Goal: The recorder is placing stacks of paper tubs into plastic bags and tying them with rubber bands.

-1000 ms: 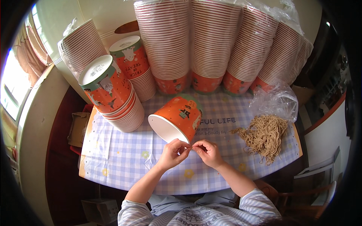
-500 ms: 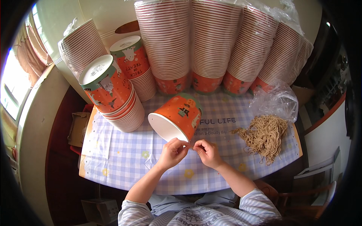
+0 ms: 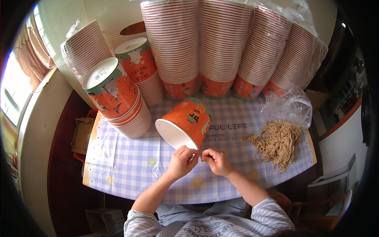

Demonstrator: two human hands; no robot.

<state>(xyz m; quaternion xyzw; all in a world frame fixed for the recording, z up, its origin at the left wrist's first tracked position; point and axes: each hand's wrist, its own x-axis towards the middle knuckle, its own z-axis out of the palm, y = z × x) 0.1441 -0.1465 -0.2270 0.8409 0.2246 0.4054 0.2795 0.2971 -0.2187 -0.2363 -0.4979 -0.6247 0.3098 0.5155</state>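
An orange paper bucket lies on its side on the checked tablecloth, its white open mouth turned toward me. My left hand pinches at the bucket's near rim. My right hand sits right beside it, fingers pinched together on a thin piece of tan string that is too small to see clearly. A heap of tan string lies to the right of my right hand.
Tall stacks of nested orange buckets line the back of the table. Two shorter stacks stand upside down at the left. A crumpled clear plastic bag lies behind the string heap. A wooden chair stands at lower right.
Both hands stay pinched at the bucket's rim with only slight finger shifts. The bucket has barely moved.
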